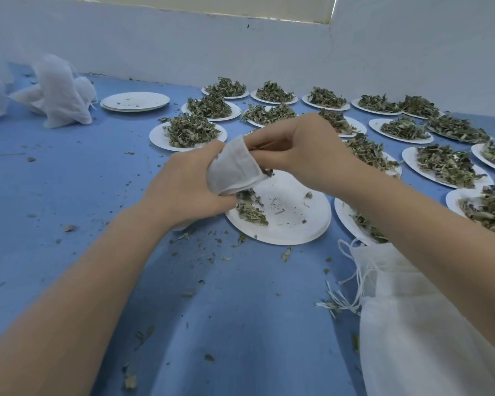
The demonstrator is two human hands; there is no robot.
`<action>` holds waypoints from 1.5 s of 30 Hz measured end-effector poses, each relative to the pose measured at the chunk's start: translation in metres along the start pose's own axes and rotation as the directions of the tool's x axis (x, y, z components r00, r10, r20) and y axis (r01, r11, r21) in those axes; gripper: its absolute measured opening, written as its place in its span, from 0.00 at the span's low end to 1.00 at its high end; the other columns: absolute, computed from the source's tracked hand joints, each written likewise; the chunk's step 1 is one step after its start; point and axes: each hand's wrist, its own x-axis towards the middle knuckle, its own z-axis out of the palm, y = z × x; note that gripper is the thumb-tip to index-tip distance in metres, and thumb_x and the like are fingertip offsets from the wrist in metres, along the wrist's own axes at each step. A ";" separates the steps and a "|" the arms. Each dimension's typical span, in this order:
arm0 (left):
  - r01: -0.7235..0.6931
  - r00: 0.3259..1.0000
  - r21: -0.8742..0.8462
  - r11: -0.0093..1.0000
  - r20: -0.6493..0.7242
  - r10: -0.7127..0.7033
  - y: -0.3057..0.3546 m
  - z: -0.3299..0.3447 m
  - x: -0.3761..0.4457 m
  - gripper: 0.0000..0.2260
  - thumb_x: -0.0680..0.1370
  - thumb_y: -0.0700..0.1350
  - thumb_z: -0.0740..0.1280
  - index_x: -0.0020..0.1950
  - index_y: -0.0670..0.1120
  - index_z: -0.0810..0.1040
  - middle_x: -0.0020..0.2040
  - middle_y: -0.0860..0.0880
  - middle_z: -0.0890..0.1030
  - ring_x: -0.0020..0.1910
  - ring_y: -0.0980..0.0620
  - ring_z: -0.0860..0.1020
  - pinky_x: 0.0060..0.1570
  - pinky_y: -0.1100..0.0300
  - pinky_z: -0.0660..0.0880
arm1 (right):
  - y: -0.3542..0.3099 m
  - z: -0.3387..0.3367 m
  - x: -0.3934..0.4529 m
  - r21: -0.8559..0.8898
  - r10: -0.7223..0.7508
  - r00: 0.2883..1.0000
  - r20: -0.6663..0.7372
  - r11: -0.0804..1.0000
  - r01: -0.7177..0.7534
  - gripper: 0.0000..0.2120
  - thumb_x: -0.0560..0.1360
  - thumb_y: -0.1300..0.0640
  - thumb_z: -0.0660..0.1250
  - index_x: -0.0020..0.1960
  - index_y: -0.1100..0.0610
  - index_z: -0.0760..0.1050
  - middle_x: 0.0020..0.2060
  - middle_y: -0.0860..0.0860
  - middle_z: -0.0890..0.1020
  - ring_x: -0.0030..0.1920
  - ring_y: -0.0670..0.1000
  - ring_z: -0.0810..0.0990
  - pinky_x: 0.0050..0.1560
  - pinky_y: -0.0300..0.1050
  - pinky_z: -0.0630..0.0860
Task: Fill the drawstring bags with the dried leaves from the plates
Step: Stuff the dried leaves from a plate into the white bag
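My left hand (pixel 186 184) grips a small white drawstring bag (pixel 235 170) just above a white paper plate (pixel 297 224). My right hand (pixel 300 147) pinches dried leaves at the bag's open mouth. Only a small clump of dried leaves (pixel 250 210) and crumbs lie on that plate, partly under the bag. The bag's inside is hidden.
Several plates heaped with dried leaves (pixel 193 131) cover the blue table's far and right side. Stacked bare plates (pixel 135 102) and filled white bags (pixel 60 92) sit at the back left. A pile of flat bags with strings (pixel 406 310) lies under my right forearm. Leaf crumbs litter the surface.
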 end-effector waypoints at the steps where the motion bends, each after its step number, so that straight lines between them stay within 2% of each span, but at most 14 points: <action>1: 0.004 1.000 -0.008 1.000 -0.011 -0.004 0.000 0.001 0.001 0.20 0.61 0.51 0.72 0.51 0.50 0.74 0.38 0.54 0.77 0.38 0.54 0.74 0.36 0.60 0.71 | 0.000 0.001 0.001 0.054 0.028 1.000 -0.001 0.998 -0.028 0.12 0.72 0.62 0.71 0.50 0.46 0.80 0.39 0.43 0.84 0.40 0.41 0.82 0.45 0.33 0.78; 5: 0.025 0.999 -0.026 0.999 -0.038 -0.026 -0.004 0.003 0.003 0.20 0.60 0.53 0.72 0.50 0.51 0.74 0.37 0.59 0.76 0.39 0.70 0.72 0.35 0.75 0.66 | -0.001 -0.006 0.006 0.108 0.110 0.971 0.212 0.985 -0.135 0.11 0.76 0.60 0.66 0.57 0.53 0.80 0.48 0.44 0.84 0.48 0.41 0.82 0.54 0.33 0.76; 8: 0.021 0.998 -0.044 0.999 -0.058 -0.024 -0.006 0.003 0.003 0.21 0.60 0.54 0.70 0.51 0.52 0.75 0.39 0.56 0.78 0.40 0.62 0.72 0.39 0.74 0.66 | -0.004 -0.013 0.008 0.077 0.057 0.898 0.435 0.992 -0.100 0.16 0.76 0.66 0.65 0.61 0.53 0.78 0.53 0.45 0.83 0.53 0.42 0.81 0.58 0.34 0.74; 13: 0.027 0.999 -0.050 0.998 -0.022 -0.028 -0.003 0.001 0.001 0.18 0.59 0.53 0.69 0.48 0.53 0.74 0.38 0.56 0.77 0.41 0.63 0.73 0.34 0.68 0.68 | -0.003 -0.008 0.010 -0.037 0.034 0.973 0.228 0.999 -0.027 0.15 0.71 0.67 0.70 0.52 0.51 0.82 0.46 0.46 0.85 0.44 0.42 0.83 0.49 0.35 0.78; 18: 0.025 0.999 -0.136 0.990 -0.038 -0.031 0.005 0.006 0.000 0.15 0.62 0.47 0.71 0.46 0.50 0.74 0.38 0.55 0.77 0.41 0.61 0.73 0.36 0.67 0.68 | 0.001 0.003 0.011 -0.109 -0.027 0.991 0.132 0.993 0.042 0.11 0.70 0.65 0.72 0.50 0.53 0.83 0.39 0.43 0.83 0.37 0.32 0.79 0.40 0.25 0.75; 22: 0.043 0.998 -0.189 0.981 -0.044 -0.053 0.012 0.009 0.000 0.13 0.63 0.47 0.75 0.42 0.52 0.74 0.36 0.54 0.77 0.37 0.59 0.72 0.32 0.65 0.67 | -0.002 0.002 0.011 -0.227 -0.043 0.975 0.218 0.969 0.093 0.10 0.72 0.61 0.71 0.50 0.48 0.82 0.33 0.40 0.81 0.31 0.33 0.76 0.36 0.22 0.68; 25: 0.032 0.999 -0.219 0.975 -0.033 -0.040 0.017 0.008 -0.001 0.16 0.64 0.45 0.76 0.40 0.59 0.71 0.34 0.59 0.75 0.34 0.66 0.71 0.31 0.72 0.66 | -0.005 -0.003 0.012 -0.373 0.030 0.939 0.341 0.921 0.107 0.07 0.76 0.53 0.66 0.45 0.50 0.83 0.25 0.46 0.69 0.26 0.45 0.63 0.28 0.33 0.61; 30: 0.063 0.998 -0.261 0.963 -0.009 -0.068 0.028 0.012 -0.003 0.14 0.64 0.52 0.73 0.45 0.52 0.74 0.36 0.55 0.77 0.37 0.62 0.74 0.33 0.66 0.69 | -0.008 0.005 0.009 -0.366 0.034 0.958 0.285 0.928 0.076 0.10 0.73 0.62 0.66 0.35 0.57 0.80 0.22 0.47 0.72 0.26 0.46 0.68 0.26 0.32 0.63; 34: 0.034 0.997 -0.218 0.975 -0.054 -0.046 0.034 0.013 -0.003 0.16 0.63 0.52 0.75 0.43 0.54 0.71 0.38 0.56 0.77 0.36 0.61 0.73 0.35 0.67 0.67 | -0.006 0.022 0.010 -0.339 0.007 0.979 0.201 0.939 0.063 0.12 0.71 0.66 0.64 0.32 0.53 0.75 0.25 0.50 0.72 0.33 0.50 0.71 0.32 0.39 0.66; 37: -0.016 0.996 -0.201 0.980 -0.085 -0.001 0.032 0.006 -0.003 0.26 0.57 0.57 0.76 0.51 0.55 0.73 0.41 0.57 0.78 0.40 0.59 0.74 0.36 0.69 0.69 | -0.006 0.018 0.010 -0.291 0.016 0.971 0.238 0.955 0.056 0.16 0.70 0.67 0.67 0.33 0.47 0.71 0.27 0.41 0.74 0.31 0.41 0.73 0.32 0.29 0.66; 40: -0.064 0.997 -0.089 0.994 -0.051 0.060 0.025 0.000 -0.002 0.35 0.57 0.56 0.76 0.61 0.56 0.68 0.46 0.60 0.75 0.43 0.60 0.73 0.42 0.70 0.70 | -0.004 0.004 0.009 -0.168 0.030 0.975 0.222 0.986 0.008 0.13 0.68 0.68 0.71 0.41 0.49 0.80 0.32 0.42 0.80 0.30 0.35 0.76 0.34 0.27 0.70; 42: -0.053 0.998 0.017 0.998 -0.033 0.054 0.020 -0.002 0.000 0.34 0.60 0.52 0.75 0.63 0.53 0.67 0.50 0.56 0.76 0.46 0.54 0.74 0.43 0.57 0.74 | -0.001 -0.008 0.010 -0.175 0.025 0.986 0.163 0.985 0.004 0.09 0.71 0.65 0.70 0.48 0.55 0.83 0.38 0.48 0.85 0.37 0.42 0.82 0.42 0.37 0.78; 44: -0.042 0.998 0.074 0.996 -0.040 0.045 0.016 -0.005 0.000 0.31 0.61 0.53 0.71 0.62 0.52 0.69 0.50 0.52 0.78 0.45 0.48 0.75 0.42 0.54 0.74 | 0.001 -0.018 0.006 -0.156 0.019 0.988 0.154 0.988 0.005 0.07 0.74 0.62 0.68 0.49 0.62 0.82 0.41 0.58 0.84 0.43 0.56 0.82 0.47 0.52 0.79; 45: -0.036 0.998 0.088 0.995 -0.041 0.040 0.014 -0.006 0.000 0.30 0.60 0.54 0.70 0.61 0.51 0.71 0.49 0.51 0.78 0.44 0.48 0.75 0.42 0.54 0.73 | 0.002 -0.024 0.002 -0.090 0.016 0.988 0.156 0.996 -0.002 0.07 0.74 0.61 0.68 0.49 0.61 0.83 0.41 0.57 0.84 0.43 0.56 0.82 0.45 0.50 0.80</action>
